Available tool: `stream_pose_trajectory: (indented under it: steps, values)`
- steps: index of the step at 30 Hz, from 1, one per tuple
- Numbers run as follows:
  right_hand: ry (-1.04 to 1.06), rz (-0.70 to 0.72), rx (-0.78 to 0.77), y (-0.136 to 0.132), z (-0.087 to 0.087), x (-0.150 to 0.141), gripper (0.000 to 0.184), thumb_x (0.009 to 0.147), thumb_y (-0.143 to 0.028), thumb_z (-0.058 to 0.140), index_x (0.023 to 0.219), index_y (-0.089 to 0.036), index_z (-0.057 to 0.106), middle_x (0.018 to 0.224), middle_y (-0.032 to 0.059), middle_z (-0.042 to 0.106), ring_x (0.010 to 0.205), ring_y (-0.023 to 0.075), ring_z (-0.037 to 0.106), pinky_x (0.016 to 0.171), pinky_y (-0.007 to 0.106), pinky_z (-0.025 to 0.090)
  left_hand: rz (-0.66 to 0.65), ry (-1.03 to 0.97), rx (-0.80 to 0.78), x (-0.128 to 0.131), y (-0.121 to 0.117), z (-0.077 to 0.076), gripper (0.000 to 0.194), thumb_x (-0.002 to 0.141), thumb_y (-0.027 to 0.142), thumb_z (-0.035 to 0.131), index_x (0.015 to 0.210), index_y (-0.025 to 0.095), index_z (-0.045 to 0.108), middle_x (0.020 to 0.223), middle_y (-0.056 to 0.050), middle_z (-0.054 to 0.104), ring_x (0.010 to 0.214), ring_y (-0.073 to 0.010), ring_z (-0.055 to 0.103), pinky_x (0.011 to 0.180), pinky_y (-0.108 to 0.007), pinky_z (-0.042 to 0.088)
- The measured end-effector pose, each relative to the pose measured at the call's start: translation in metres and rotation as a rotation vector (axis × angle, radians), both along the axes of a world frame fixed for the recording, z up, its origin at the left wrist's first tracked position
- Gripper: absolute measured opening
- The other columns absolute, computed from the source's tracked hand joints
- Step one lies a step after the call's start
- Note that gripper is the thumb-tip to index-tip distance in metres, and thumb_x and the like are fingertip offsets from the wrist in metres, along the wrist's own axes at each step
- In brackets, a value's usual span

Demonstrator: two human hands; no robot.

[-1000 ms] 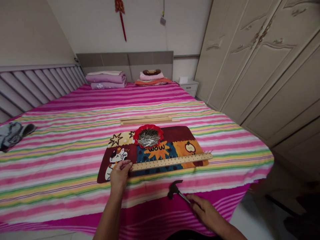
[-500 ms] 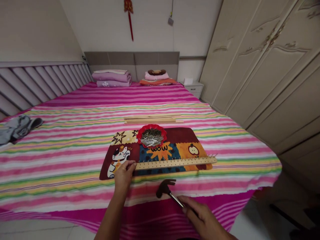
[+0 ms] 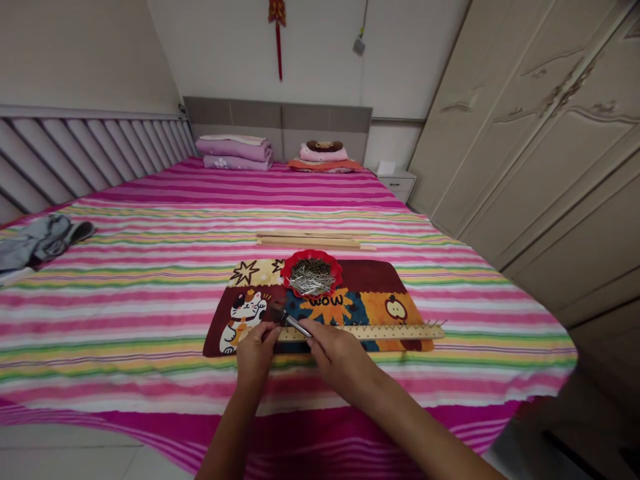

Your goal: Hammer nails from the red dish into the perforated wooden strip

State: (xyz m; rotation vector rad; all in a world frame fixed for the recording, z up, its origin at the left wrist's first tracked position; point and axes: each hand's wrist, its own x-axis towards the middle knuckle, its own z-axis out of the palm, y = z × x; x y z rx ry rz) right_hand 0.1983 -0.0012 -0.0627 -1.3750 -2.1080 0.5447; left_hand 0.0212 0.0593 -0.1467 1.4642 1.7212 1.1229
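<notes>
We'll use the red scalloped bowl (image 3: pixel 286 270) as our landmark. Nearest to us, the pink, white, yellow and green striped bed cover (image 3: pixel 465 360) runs under everything, with a magenta edge on our side. Our left hand (image 3: pixel 256 350) is nearer than the bowl and off to its left, fingertips pinched at the left end of the long, pale wooden strip (image 3: pixel 390 332). Can't tell if there's a nail between them, too small. Our right hand (image 3: pixel 337 350), straight on our side of the bowl, is wrapped around the metal handle of a dark-headed claw hammer (image 3: pixel 297 325). The head's kinda blurry, right by our left fingertips, so we can't tell if it's touching anything.

The strip lies crosswise between us and the bowl, nails standing up along it and leaning at the right end. It's on the maroon, blue and orange patchwork mat (image 3: pixel 367 275) with the cat and "WOW" prints. The bowl sits at the mat's far edge, full of loose, shiny metal nails (image 3: pixel 313 279).

Just beyond the bowl lie some spare pale wooden sticks (image 3: pixel 310 242). Further back from it are folded purple bedding (image 3: pixel 235 150), left, and the grey padded headboard (image 3: pixel 325 118).
</notes>
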Motion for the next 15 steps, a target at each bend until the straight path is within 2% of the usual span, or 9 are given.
stream_pose_trajectory:
  steps: [3,7,9,12,15]
  values:
    - [-0.009,-0.015,0.0,0.002,0.0,-0.005,0.039,0.091,-0.014,0.041,0.128,-0.022,0.048,0.1,0.0067,0.069,0.088,0.0188,0.065,0.077,0.029,0.049,-0.005,-0.019,0.01,0.0,0.0,-0.002,0.021,0.067,0.041,0.058,0.073,0.024,0.068,0.076,0.0,0.069,0.076,-0.0184,0.058,0.073,-0.029,0.042]
    - [-0.02,-0.007,-0.033,0.002,-0.002,-0.008,0.038,0.089,-0.012,0.044,0.124,-0.022,0.052,0.102,0.0065,0.069,0.09,0.0186,0.065,0.078,0.028,0.049,0.004,0.073,0.006,-0.001,-0.001,0.001,0.018,0.067,0.038,0.057,0.062,0.022,0.062,0.064,0.001,0.062,0.064,-0.0156,0.052,0.064,-0.027,0.037]
    - [0.039,0.002,-0.019,-0.003,-0.002,-0.005,0.038,0.089,-0.012,0.043,0.125,-0.023,0.052,0.106,0.0062,0.069,0.094,0.0184,0.064,0.081,0.029,0.049,0.003,0.095,-0.001,-0.001,-0.002,0.003,0.017,0.067,0.038,0.056,0.062,0.022,0.062,0.062,0.001,0.061,0.063,-0.0152,0.051,0.063,-0.027,0.035]
    - [0.188,0.009,0.015,-0.022,0.0,0.008,0.04,0.091,-0.015,0.04,0.129,-0.024,0.048,0.116,0.006,0.065,0.104,0.0173,0.061,0.089,0.029,0.048,-0.011,0.056,-0.016,0.001,-0.002,0.005,0.018,0.067,0.039,0.055,0.067,0.024,0.065,0.067,0.0,0.064,0.069,-0.0169,0.053,0.068,-0.029,0.037]
    - [0.283,0.0,-0.066,-0.051,-0.004,0.029,0.037,0.093,-0.02,0.039,0.128,-0.023,0.049,0.114,0.005,0.066,0.101,0.0157,0.063,0.086,0.025,0.049,-0.011,-0.025,-0.039,0.0,-0.001,0.002,0.022,0.064,0.04,0.057,0.073,0.023,0.067,0.076,-0.003,0.066,0.076,-0.0195,0.056,0.076,-0.032,0.04]
